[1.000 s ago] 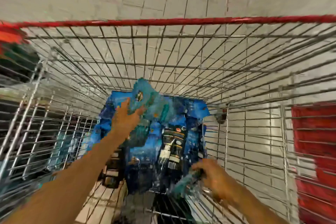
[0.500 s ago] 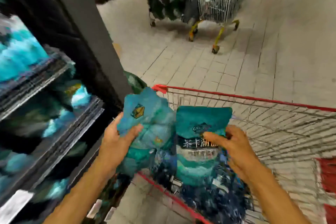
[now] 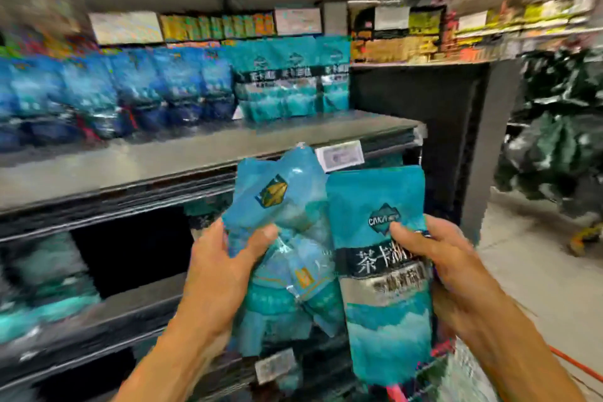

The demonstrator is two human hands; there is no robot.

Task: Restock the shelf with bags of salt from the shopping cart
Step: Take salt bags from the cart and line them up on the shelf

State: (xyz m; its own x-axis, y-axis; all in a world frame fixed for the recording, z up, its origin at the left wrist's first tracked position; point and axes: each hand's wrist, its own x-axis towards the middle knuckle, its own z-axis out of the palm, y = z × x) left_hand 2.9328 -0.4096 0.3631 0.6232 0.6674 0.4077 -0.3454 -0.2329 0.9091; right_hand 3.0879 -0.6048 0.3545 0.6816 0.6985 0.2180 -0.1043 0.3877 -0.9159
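In my right hand [image 3: 447, 268] I hold a teal bag of salt [image 3: 381, 271], upright, with a dark band of white characters across its middle and a small logo above it. My thumb lies curled over its front near the logo, and the fingers wrap behind the right edge. Just left of that bag, touching it, is a crumpled bunch of lighter blue-teal salt bags [image 3: 284, 238], glossy, with a gold diamond mark near the top. My left hand [image 3: 222, 274] grips this bunch, thumb pressed on its front and fingers hidden behind.

Beyond the upright bag, the grey shelf [image 3: 163, 160] runs across, with a white price tag [image 3: 339, 157] on its front edge just above the bunch. Farther back on that shelf stand teal stocked bags [image 3: 293, 78] of the same design as my upright bag, and left of them a blurred row of blue bags [image 3: 130, 91].
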